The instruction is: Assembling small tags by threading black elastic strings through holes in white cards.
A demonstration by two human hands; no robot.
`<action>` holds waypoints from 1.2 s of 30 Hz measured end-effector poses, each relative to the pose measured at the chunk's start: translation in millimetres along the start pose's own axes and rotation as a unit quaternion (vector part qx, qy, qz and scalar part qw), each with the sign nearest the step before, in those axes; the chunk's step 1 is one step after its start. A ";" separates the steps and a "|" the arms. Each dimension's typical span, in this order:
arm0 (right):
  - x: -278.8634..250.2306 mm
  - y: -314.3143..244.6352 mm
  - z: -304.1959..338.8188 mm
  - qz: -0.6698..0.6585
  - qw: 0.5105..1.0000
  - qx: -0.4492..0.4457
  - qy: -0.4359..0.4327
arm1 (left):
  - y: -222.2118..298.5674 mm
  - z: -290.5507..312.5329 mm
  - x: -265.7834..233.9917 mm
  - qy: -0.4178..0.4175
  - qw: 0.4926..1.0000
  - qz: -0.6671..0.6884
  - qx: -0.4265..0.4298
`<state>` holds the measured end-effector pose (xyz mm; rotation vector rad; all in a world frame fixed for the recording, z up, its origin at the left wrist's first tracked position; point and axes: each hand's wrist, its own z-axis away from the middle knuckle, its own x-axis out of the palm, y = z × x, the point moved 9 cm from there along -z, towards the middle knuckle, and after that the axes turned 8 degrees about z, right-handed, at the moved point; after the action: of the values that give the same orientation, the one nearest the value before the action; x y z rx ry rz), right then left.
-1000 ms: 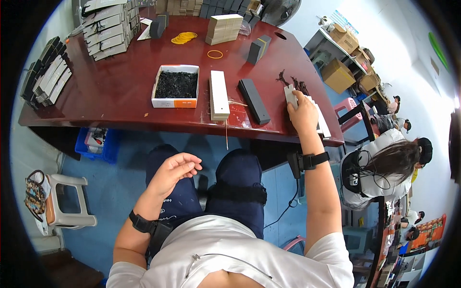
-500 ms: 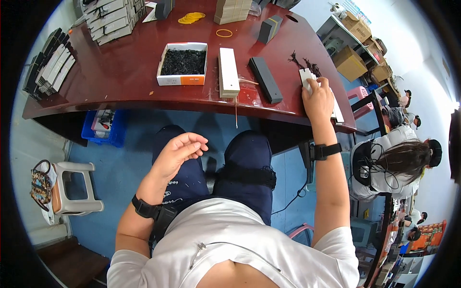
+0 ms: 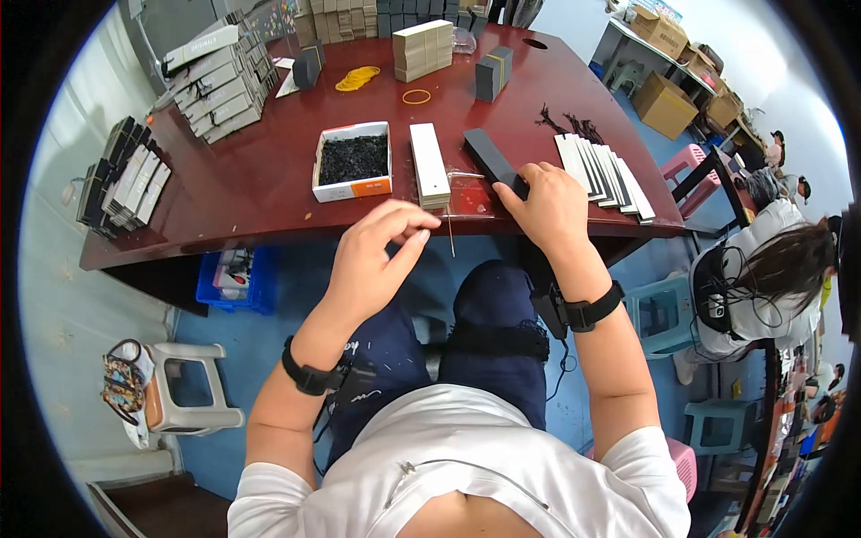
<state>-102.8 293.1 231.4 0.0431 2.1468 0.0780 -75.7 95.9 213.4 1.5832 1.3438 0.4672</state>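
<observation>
My right hand [image 3: 553, 208] has thumb and fingers around the near end of a stack of long black cards [image 3: 487, 160]. Whether it pinches one card or several is hidden. My left hand [image 3: 377, 258] hovers at the table's front edge, thumb and fingers apart, nothing visible in it. Just beyond its fingertips lies a stack of long white cards [image 3: 429, 161]. A thin metal needle [image 3: 452, 238] juts out over the edge beside that stack. To the right, several white cards [image 3: 601, 173] lie fanned, with dark strings [image 3: 585, 127] at their far ends.
An open box of black strings [image 3: 354, 160] stands left of the white stack. Yellow rubber bands [image 3: 357, 79], a tan card block [image 3: 423, 51] and a banded dark block [image 3: 493, 74] sit farther back. Bundled cards [image 3: 220, 85] are piled at the left. Another person [image 3: 762, 278] sits at the right.
My right hand has left the fanned white cards and moved left to the black stack. My left hand has risen from over my lap toward the table edge. The view has shifted.
</observation>
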 end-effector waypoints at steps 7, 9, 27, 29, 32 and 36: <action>3.6 7.0 0.9 -0.029 0.999 0.039 -0.022 | 16.5 -38.4 4.0 0.007 0.954 -0.279 0.111; 2.9 7.8 -0.1 -0.036 0.998 0.046 -0.023 | 13.4 -43.2 7.7 -0.002 0.943 -0.307 0.127; -50.2 -31.8 96.3 -0.478 0.873 -0.057 -0.084 | 29.0 -45.4 -12.6 0.046 0.944 -0.253 0.207; -17.5 -44.4 104.5 -0.500 0.855 -0.052 -0.125 | 44.0 -39.0 -33.0 0.105 0.937 -0.243 0.229; 24.0 -55.7 101.4 -0.540 0.824 -0.003 -0.172 | 66.5 -22.8 -55.2 0.173 0.940 -0.197 0.218; 44.0 -48.2 92.5 -0.530 0.841 0.053 -0.101 | 65.0 3.5 -63.3 0.161 0.966 -0.124 0.159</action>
<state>-49.2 251.3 140.8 -1.0183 1.6930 -0.6607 -58.4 42.4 284.7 1.6089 1.9184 0.3786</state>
